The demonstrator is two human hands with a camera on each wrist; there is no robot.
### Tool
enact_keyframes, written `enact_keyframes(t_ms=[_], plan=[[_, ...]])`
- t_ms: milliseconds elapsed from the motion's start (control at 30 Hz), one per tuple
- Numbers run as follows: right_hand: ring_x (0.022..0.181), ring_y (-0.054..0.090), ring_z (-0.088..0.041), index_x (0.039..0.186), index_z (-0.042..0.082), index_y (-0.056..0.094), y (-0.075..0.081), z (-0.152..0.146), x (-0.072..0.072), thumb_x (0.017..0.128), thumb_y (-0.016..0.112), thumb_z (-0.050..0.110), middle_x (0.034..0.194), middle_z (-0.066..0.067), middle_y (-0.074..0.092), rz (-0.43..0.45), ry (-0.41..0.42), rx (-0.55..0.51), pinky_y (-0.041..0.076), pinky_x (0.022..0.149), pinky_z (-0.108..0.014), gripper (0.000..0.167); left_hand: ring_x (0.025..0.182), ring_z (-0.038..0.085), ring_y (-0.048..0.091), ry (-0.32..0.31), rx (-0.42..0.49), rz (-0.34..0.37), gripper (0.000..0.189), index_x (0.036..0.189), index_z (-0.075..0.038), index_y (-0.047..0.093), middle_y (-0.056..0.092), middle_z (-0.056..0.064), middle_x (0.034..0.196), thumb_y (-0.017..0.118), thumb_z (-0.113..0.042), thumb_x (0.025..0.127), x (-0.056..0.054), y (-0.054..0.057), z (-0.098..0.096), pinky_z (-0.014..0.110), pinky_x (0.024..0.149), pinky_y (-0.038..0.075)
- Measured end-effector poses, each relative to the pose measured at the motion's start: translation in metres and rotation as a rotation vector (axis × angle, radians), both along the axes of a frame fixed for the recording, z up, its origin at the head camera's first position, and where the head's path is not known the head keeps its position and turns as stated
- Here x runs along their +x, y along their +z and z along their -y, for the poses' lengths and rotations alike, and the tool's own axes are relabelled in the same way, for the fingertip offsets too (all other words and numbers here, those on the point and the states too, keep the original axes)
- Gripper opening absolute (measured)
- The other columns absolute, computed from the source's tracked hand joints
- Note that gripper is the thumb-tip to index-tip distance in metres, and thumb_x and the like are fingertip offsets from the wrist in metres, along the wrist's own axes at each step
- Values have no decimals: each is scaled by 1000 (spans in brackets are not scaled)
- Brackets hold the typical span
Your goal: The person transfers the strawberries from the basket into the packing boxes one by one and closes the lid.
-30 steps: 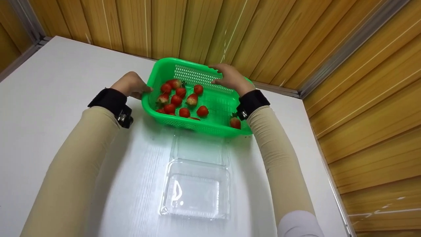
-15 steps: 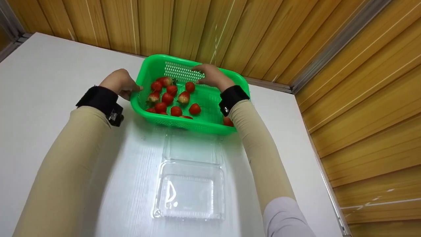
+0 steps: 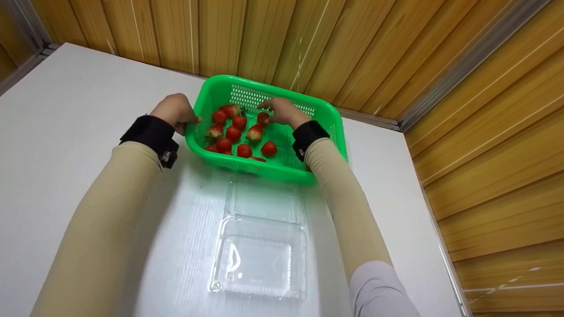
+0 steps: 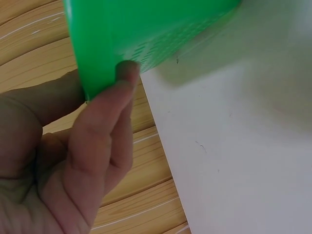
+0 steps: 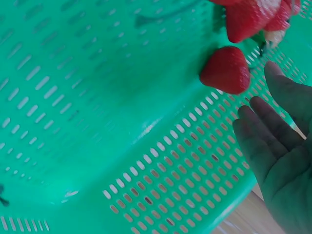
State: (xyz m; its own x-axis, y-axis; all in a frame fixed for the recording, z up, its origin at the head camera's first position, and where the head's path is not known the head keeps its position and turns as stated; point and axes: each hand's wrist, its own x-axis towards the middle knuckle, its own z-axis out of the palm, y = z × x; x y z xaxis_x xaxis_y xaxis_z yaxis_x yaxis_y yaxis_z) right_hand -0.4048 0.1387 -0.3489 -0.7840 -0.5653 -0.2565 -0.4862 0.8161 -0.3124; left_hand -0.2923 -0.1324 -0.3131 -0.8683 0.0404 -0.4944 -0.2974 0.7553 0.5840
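A green plastic basket [image 3: 255,168] with perforated sides stands at the back of the table. Several red strawberries [image 3: 233,133] lie in it, mostly toward its left half. My left hand [image 3: 174,112] pinches the left rim, thumb on one side and fingers on the other, as the left wrist view shows with the basket wall [image 4: 97,44]. Inside the basket, my right hand [image 3: 285,112] reaches close to a strawberry [image 3: 262,119] by the far wall. In the right wrist view its fingers are extended and apart, with a gap between them and the nearest strawberry [image 5: 226,70].
A clear plastic clamshell box [image 3: 255,264] lies opened out on the white table [image 3: 88,110] in front of the basket. Its far part reaches to the basket's front edge. Wood-patterned walls [image 3: 264,39] stand behind the table and along its right side.
My right hand has moved left and lower inside the basket, to the strawberry near the far wall. My left hand has kept its hold on the rim. The head view has shifted slightly.
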Motion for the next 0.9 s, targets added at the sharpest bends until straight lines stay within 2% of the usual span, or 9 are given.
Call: enact_keyframes(t_ms=[200, 367, 500, 600, 900], plan=[[140, 52, -33, 144, 2, 57, -11, -6, 1, 95, 67, 0, 148, -18, 59, -8, -4, 22, 42, 120, -43, 49, 46, 6, 55, -28, -31, -2, 35, 114, 14, 60, 55, 0, 55, 59, -19, 104, -1, 2, -9, 17, 49, 51], [128, 60, -35, 133, -2, 65, -12, -7, 0, 94, 68, 0, 133, -22, 68, -39, 16, 24, 47, 114, -44, 39, 43, 5, 55, -39, -48, -17, 39, 115, 17, 61, 55, -1, 52, 59, -20, 104, -2, 3, -12, 16, 48, 50], [120, 62, -34, 130, -3, 67, -12, -7, 1, 94, 69, -1, 126, -23, 70, -28, 12, 24, 50, 109, -44, 36, 43, 5, 55, -39, -49, -33, 39, 116, 17, 62, 55, 0, 53, 59, -20, 103, -4, 1, -12, 16, 48, 50], [119, 62, -33, 132, -3, 66, -15, -8, 1, 93, 68, -3, 127, -22, 70, -10, -6, 40, 51, 108, -43, 39, 44, 6, 56, -32, -41, -41, 39, 116, 17, 62, 56, 0, 54, 60, -20, 103, -6, -2, -12, 17, 48, 51], [129, 60, -34, 137, -2, 62, -23, -12, 1, 93, 65, -5, 137, -21, 66, -26, -12, 71, 49, 112, -43, 44, 46, 7, 56, -32, -60, -60, 42, 119, 20, 62, 55, 1, 56, 61, -20, 102, -8, -9, -15, 16, 47, 51]])
